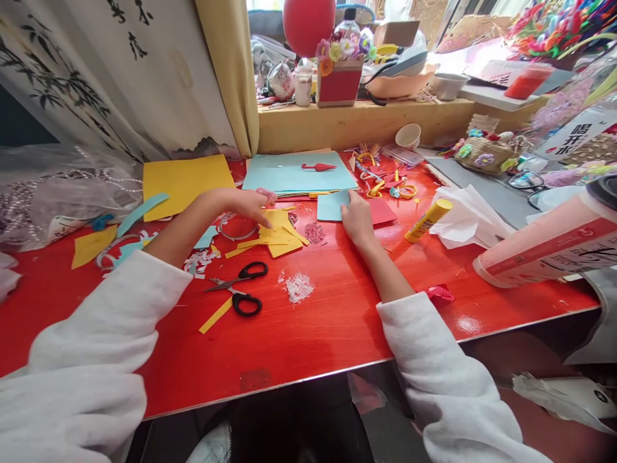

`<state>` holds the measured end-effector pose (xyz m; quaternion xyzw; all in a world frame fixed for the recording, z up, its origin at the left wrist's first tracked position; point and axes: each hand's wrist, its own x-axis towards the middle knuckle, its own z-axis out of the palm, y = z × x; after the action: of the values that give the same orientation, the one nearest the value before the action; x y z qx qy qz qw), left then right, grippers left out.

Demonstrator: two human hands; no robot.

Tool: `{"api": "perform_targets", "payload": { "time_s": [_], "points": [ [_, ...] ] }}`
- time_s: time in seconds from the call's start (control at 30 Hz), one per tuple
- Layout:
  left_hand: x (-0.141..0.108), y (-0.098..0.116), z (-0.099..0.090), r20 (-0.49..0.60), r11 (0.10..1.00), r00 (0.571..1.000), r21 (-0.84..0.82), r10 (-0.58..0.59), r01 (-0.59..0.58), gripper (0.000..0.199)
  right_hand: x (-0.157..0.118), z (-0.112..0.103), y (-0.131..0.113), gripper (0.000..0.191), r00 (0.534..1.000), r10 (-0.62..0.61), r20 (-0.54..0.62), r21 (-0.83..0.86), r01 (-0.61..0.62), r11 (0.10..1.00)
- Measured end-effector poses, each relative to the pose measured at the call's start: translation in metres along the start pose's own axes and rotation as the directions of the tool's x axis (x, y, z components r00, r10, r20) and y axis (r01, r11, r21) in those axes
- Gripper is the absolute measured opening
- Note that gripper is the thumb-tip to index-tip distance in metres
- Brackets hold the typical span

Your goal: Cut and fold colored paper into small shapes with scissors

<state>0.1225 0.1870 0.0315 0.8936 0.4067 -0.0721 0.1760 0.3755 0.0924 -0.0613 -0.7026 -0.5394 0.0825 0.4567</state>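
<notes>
My left hand (253,204) reaches over the yellow paper scraps (282,236), its fingers apart and pointing down at the pile. At the small light blue paper (330,207), my right hand (357,215) has its fingers closed on the right edge. A red paper (383,212) lies just right of that hand. Open-bladed scissors with black handles (247,304) rest on the red table (328,334), beside a yellow strip (215,315). Behind both hands is a stack of light blue sheets (284,170) with a small red paper shape (321,167) on it.
A yellow sheet (186,180) lies at the back left, near clear tape rolls and scraps. On the right are a glue stick (428,220), crumpled white paper (465,215) and a large pink cup (549,241). Behind stands a cluttered sill (299,125).
</notes>
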Motion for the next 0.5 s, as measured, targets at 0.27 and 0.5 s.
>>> {"api": "perform_targets", "payload": {
  "time_s": [0.27, 0.5],
  "points": [
    [-0.006, -0.008, 0.034, -0.140, 0.992, 0.987, 0.110, 0.080, -0.065, 0.029, -0.030, 0.003, -0.061, 0.029, 0.910, -0.075, 0.408, -0.016, 0.089, 0.996],
    [-0.017, -0.017, 0.023, -0.321, 0.962, 0.944, -0.230, 0.069, -0.148, 0.021, -0.041, 0.017, -0.064, 0.016, 0.839, -0.032, 0.543, -0.050, 0.071, 0.996]
  ]
}}
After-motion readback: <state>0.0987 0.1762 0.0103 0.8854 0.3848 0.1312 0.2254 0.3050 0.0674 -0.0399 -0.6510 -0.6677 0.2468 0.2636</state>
